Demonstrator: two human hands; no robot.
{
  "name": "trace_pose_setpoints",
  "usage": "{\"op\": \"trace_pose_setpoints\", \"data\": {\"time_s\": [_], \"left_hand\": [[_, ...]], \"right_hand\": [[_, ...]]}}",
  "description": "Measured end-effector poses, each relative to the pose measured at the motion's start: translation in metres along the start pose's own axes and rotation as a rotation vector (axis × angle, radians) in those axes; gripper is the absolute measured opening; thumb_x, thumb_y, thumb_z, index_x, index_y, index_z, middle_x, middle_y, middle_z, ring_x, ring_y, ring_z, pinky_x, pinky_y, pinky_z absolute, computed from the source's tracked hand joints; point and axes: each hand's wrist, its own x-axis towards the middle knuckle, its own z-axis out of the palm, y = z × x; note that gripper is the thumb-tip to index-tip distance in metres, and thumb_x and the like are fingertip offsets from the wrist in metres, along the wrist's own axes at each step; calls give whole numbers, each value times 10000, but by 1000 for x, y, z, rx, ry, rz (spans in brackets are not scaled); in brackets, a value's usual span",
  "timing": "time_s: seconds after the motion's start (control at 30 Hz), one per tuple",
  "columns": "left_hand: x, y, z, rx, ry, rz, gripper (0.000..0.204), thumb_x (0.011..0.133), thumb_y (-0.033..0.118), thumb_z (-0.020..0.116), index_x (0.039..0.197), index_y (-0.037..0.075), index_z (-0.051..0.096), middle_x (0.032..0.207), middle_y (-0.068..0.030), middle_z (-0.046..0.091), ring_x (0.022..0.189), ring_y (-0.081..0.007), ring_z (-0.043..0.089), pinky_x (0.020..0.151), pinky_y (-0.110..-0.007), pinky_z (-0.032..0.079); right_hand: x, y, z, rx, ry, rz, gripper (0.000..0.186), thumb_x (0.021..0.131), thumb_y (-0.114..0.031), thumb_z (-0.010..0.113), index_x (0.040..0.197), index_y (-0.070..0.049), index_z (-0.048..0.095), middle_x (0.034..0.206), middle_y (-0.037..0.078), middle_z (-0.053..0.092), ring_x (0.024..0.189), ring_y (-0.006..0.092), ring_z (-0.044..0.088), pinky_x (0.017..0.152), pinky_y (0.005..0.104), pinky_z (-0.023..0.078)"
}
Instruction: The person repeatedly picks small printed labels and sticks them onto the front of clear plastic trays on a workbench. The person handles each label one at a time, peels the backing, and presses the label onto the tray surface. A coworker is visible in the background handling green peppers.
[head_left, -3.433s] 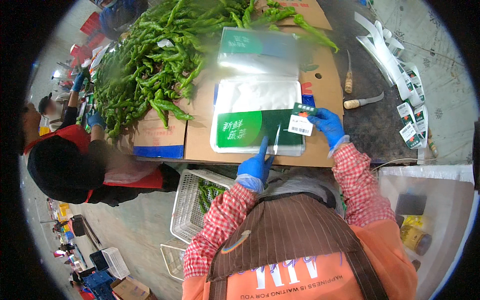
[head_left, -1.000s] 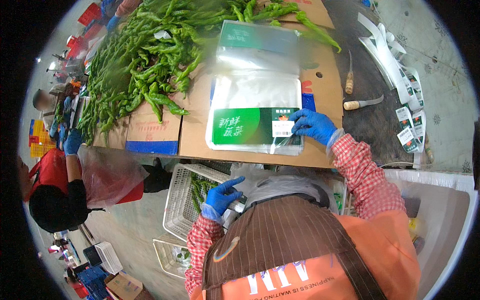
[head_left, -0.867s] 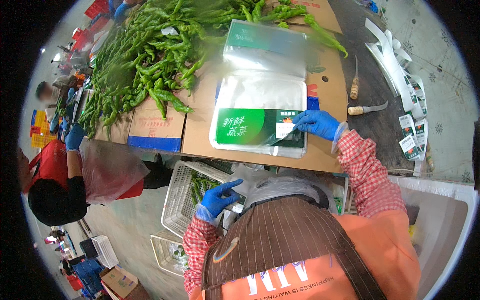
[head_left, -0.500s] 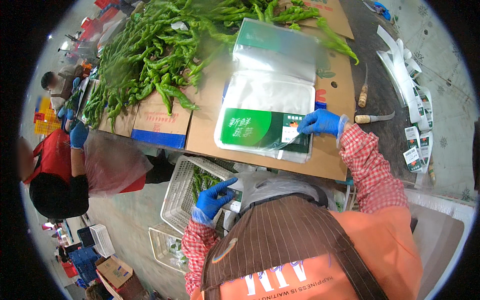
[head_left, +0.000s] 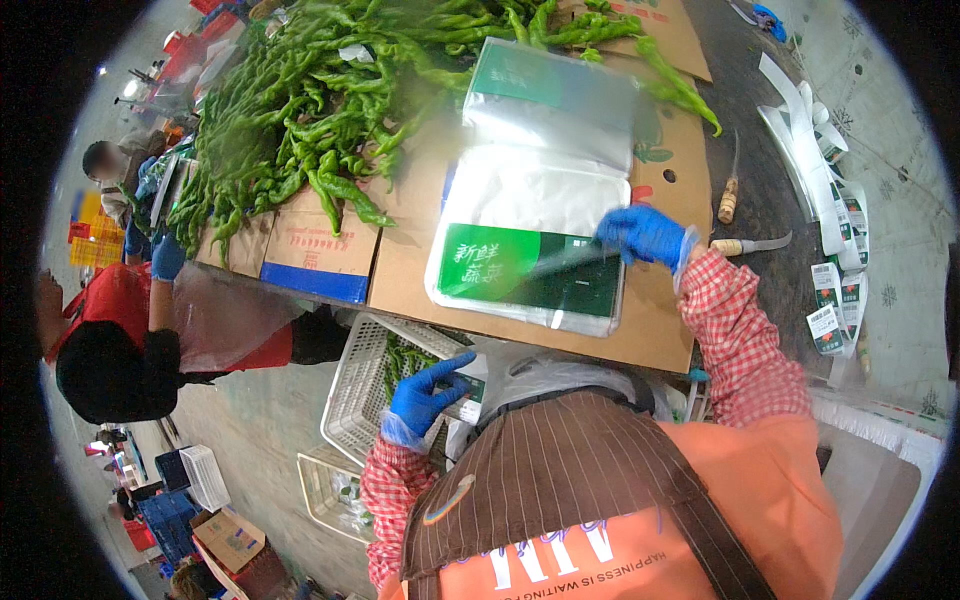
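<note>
A stack of clear plastic bags (head_left: 535, 190) with green printed bands lies on flattened cardboard (head_left: 655, 310) at the table's near edge. Over its right side, my right hand (head_left: 648, 238), in a blue glove, pinches the lifted edge of the top bag, which is blurred by motion. My left hand (head_left: 425, 395), also gloved in blue, is low in front of my apron. Its index finger points right, and thumb and fingers close on a plastic bag (head_left: 474, 392) with a dark green and white label. Much of that bag is hidden by my body.
Long green peppers (head_left: 300, 130) are heaped at the far left. Two wooden-handled hooked knives (head_left: 728, 200) and label strips (head_left: 840, 220) lie to the right. White baskets (head_left: 350, 400) stand below the table. A person in red (head_left: 110, 300) is at the left.
My right hand has moved up and slightly right, lifting the top bag's edge. The white label that showed beside its fingers is out of sight. My left hand has hardly moved.
</note>
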Motion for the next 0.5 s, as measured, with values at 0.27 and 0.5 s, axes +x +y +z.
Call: {"op": "trace_pose_setpoints", "data": {"time_s": [0.27,0.5], "left_hand": [[-1,17,-11,-428,429,257,416,713,-31,461,1125,-35,410,849,-110,563,772,-163,544,711,-241,425],[-9,50,-5,-580,508,476,462,688,-51,388,1148,-16,388,904,-126,544,835,-182,525,763,-263,406]], "right_hand": [[69,-9,-90,518,972,-422,535,720,-149,559,1174,7,323,1131,152,415,1028,208,407,855,271,343],[11,-74,64,354,100,-445,243,759,-59,485,997,-14,501,935,72,522,890,135,484,809,232,379]]}}
